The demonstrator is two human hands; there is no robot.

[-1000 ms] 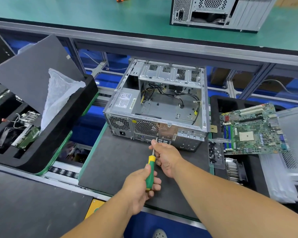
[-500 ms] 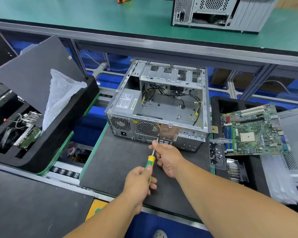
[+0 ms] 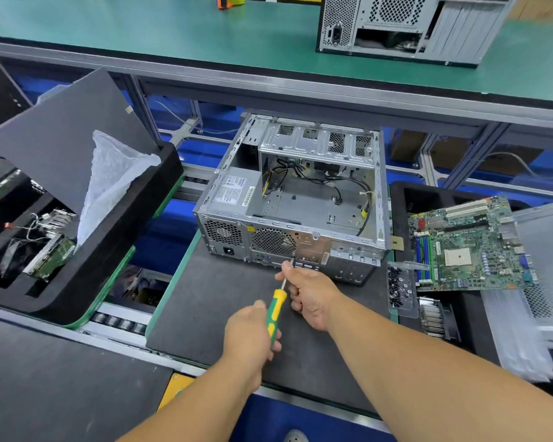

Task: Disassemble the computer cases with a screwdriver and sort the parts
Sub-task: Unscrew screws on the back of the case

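Sitting at far left, a black foam tray (image 3: 87, 275) is holding a circuit board with loose wires (image 3: 50, 250), and a crumpled clear plastic bag (image 3: 109, 183) is leaning against a dark panel (image 3: 61, 132) propped on the tray's rim. Moving right, a dark mat (image 3: 211, 301) is carrying the open computer case (image 3: 294, 199), which is lying on its side with its rear panel facing the person; black and yellow cables are showing inside, and the power supply is sitting in the case's left part. In front of the rear panel, the left hand (image 3: 248, 333) is gripping the green and yellow handle of the screwdriver (image 3: 276, 309), fingers curled round it. The right hand (image 3: 310, 295) is pinching the metal shaft just ahead of the handle, steadying it, while the tip is meeting the lower edge of the rear panel below the round fan grille. Just right of the case, a small clear tray (image 3: 401, 291) is holding dark screws, and a green motherboard (image 3: 470, 244) is resting across another black tray (image 3: 399, 199). A second case (image 3: 406, 23) is standing on the green desk (image 3: 173, 30) at upper right, well apart from the hands.
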